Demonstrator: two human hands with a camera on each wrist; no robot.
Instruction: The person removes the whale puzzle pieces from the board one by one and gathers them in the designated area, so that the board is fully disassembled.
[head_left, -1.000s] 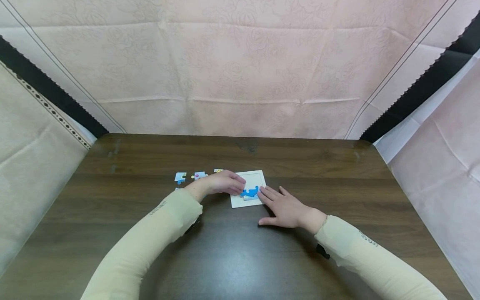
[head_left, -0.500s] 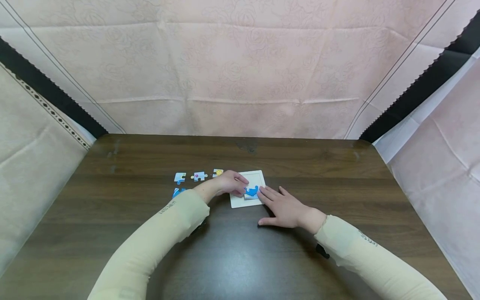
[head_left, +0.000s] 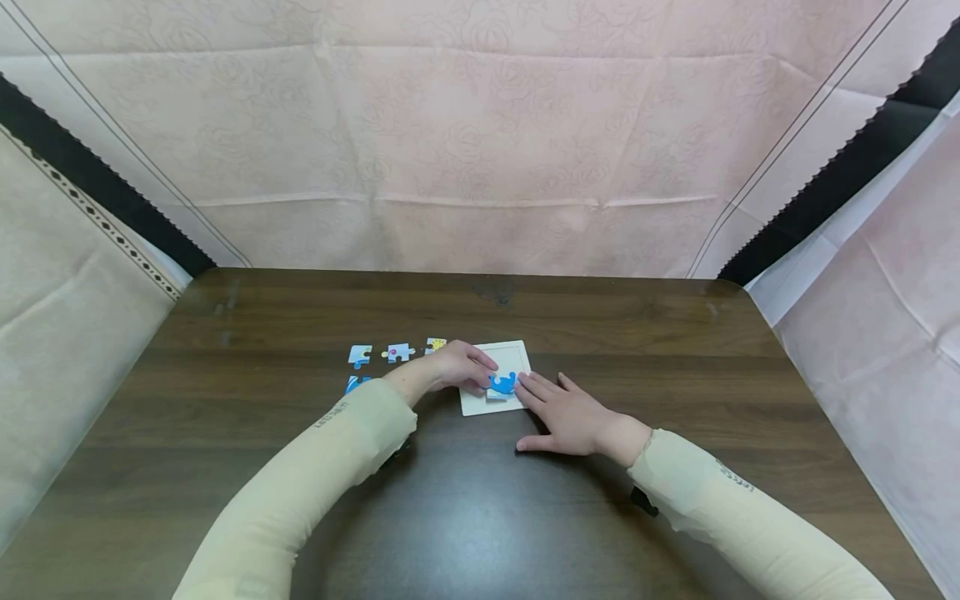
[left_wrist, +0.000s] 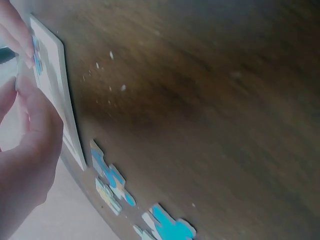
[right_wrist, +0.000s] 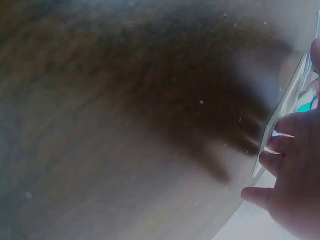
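A white puzzle tray lies on the table between the two hands. Inside its front part sits a puzzle piece with a blue shape, partly covered by fingers. My left hand reaches over the tray's left side. In the left wrist view, its thumb and index finger pinch a thin puzzle piece seen edge-on, whose picture is hidden. With fingers stretched, my right hand rests its fingertips on the tray's right edge, beside the blue piece; its thumb points away from the tray.
Left of the tray lie several loose puzzle pieces: a pale blue one, another with knobs, a yellow one and a blue one. The left forearm may hide others. A brown wooden table ends at a pale cloth backdrop.
My left hand has shifted slightly right over the tray, uncovering the yellow piece and the blue loose piece. The right hand stays in place.
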